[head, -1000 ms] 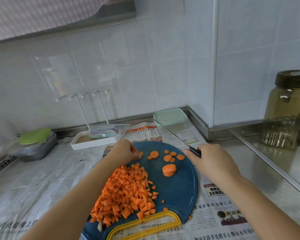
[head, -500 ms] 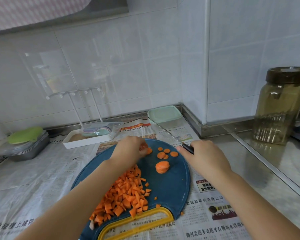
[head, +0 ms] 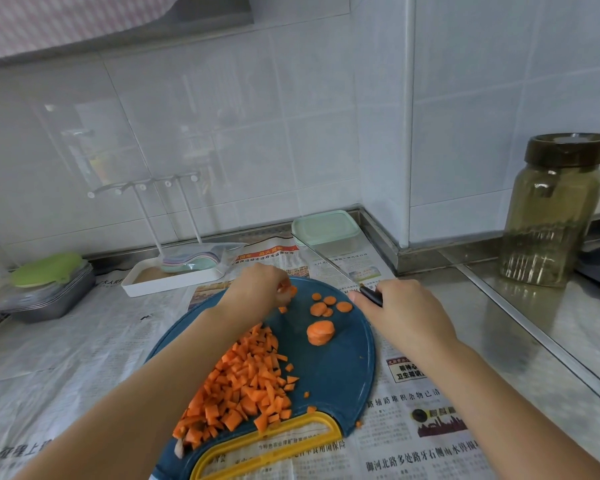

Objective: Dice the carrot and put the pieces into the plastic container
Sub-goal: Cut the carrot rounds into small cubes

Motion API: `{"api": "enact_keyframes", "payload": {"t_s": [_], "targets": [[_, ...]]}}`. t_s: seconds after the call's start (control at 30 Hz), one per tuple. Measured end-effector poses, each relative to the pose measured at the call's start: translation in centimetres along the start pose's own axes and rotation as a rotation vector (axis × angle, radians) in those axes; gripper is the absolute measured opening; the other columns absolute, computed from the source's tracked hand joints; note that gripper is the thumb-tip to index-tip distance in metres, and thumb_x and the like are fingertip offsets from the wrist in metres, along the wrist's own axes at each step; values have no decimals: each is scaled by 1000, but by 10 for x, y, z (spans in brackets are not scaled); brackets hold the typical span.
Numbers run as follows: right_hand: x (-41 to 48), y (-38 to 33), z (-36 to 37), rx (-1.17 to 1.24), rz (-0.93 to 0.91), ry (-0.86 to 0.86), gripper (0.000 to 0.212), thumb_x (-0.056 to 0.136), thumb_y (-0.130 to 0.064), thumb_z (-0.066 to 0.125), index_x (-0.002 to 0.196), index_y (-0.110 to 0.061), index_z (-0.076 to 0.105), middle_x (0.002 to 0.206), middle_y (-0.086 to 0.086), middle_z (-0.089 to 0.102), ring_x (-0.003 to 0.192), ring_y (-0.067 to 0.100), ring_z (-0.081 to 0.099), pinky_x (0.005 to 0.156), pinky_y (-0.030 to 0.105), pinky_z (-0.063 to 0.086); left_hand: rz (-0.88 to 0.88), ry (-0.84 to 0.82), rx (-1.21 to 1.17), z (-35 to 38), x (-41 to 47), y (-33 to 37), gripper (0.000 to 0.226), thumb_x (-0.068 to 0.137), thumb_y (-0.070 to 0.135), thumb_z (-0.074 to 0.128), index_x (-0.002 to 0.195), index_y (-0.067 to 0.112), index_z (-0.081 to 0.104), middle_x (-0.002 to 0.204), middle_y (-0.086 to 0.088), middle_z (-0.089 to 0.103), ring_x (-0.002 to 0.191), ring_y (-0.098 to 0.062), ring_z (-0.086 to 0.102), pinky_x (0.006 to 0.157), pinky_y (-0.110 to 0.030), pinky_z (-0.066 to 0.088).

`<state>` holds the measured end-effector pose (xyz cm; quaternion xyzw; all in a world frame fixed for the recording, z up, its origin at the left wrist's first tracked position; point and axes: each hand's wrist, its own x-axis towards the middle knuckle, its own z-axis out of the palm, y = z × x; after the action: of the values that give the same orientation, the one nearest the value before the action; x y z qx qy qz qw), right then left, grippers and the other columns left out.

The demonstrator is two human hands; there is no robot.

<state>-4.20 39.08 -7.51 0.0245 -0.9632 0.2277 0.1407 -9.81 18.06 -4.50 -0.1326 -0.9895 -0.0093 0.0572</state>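
Note:
A round blue cutting board [head: 340,368] lies on newspaper. A heap of diced carrot [head: 243,386] covers its near left part. A small stack of carrot rounds [head: 320,332] sits mid-board, and several loose carrot slices [head: 329,304] lie at its far edge. My left hand [head: 257,289] pinches a carrot slice [head: 291,291] at the far left of the board. My right hand [head: 406,313] grips the black handle of a knife [head: 326,259], blade raised and pointing toward the back. A plastic container [head: 324,230] with a pale green lid stands in the back corner, closed.
A white tray [head: 174,280] with a wire rack and stacked coloured lids stands at the back left. A metal tin under a green lid [head: 45,275] sits far left. A large glass jar [head: 551,209] stands on the steel counter at the right.
My left hand has picked a carrot slice from the far edge of the board and holds it slightly lifted. The right hand and knife stay nearly where they were.

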Motion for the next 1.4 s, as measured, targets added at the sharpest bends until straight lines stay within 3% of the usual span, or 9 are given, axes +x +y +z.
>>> {"api": "enact_keyframes", "payload": {"t_s": [0.13,0.2,0.33,0.5,0.67,0.87,1.07,1.2,1.4], "targets": [[1,0,1,9,15,10,50,93,-58,44,59,-22,38,62,-4,45,56,13,44,43,25,26,220,370,-234,5,-22,11,26,87,25,52,88,9,73,72,-3,69,65,-19,65,63,-35,55],[1,0,1,18,20,12,51,93,-58,45,59,-22,38,62,-3,45,55,14,44,43,25,26,337,417,-223,9,-37,26,34,82,29,44,79,9,71,62,-1,65,54,-17,61,51,-31,53],[1,0,1,6,16,1,51,92,-60,44,60,-22,36,63,-3,45,59,17,46,43,26,25,357,243,-235,19,-57,39,47,84,45,35,91,13,69,77,1,69,69,-16,65,65,-35,54],[2,0,1,5,14,-4,50,93,-60,44,60,-22,37,64,-3,45,57,15,45,44,26,27,288,206,-386,17,-63,36,23,88,33,63,109,22,65,95,9,69,87,-4,63,83,-21,50],[1,0,1,1,21,1,50,92,-60,44,60,-22,38,64,-3,45,55,12,42,43,26,26,141,100,-499,16,-61,35,18,84,36,68,98,28,59,94,16,65,89,2,61,84,-19,51],[1,-1,0,-2,29,-6,49,93,-59,45,61,-22,38,64,-3,46,54,9,42,44,25,27,58,-21,-562,9,-57,33,22,80,33,73,94,28,57,93,20,60,90,3,59,76,-5,46],[0,-1,-1,-9,34,-3,50,93,-59,45,61,-21,39,65,-2,47,55,12,43,44,25,28,129,-51,-527,10,-55,36,26,79,23,74,95,26,53,92,12,60,81,-4,59,76,-16,50],[0,-1,-1,-7,26,-7,50,93,-59,44,61,-22,39,65,-3,48,54,10,44,44,25,28,237,-197,-598,4,-55,31,26,78,20,76,93,27,56,96,10,63,85,-1,60,82,-21,52],[0,-1,-3,-1,22,-9,49,93,-58,44,60,-22,39,64,-3,48,53,10,44,43,25,26,223,-250,-673,0,-54,26,36,73,33,80,101,23,59,102,8,63,90,3,60,81,-15,51]]}}
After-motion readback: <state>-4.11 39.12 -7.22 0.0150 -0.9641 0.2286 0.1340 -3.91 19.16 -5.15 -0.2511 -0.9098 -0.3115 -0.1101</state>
